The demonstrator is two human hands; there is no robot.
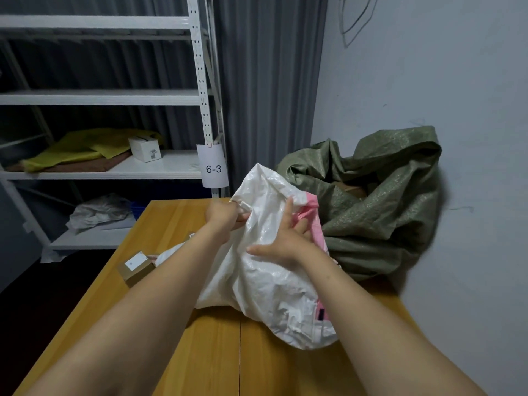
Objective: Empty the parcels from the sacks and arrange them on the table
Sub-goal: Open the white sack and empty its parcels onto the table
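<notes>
Two sacks sit toward the far right of the wooden table (200, 352): a white woven sack (274, 281) lying in front, and a green sack (385, 201) slumped behind it against the wall (428, 81), its mouth gaping, with something brown, perhaps a carton, just visible inside. The left hand (225, 217) has its fingers curled round a bunched fold of the white sack near its upper end, gripping it. The right hand (285, 238) lies flat on the sack's side, fingers straight and spread, pressing the fabric and holding nothing. One small cardboard parcel (136, 267) with a white label rests on the table to the left of the white sack, just beside the left forearm and partly hidden by it.

The step in hand looks like working the white sack open or feeling for what is left inside; whether the gripped fold is the mouth cannot be told. The sack bulges low down, so it probably has contents yet to come out. The next move likely calls for finding the opening, holding it wide with the left hand, and either reaching in with the right or tipping the sack toward the bare wood on the left, gently enough that parcels do not slide off the edge
</notes>
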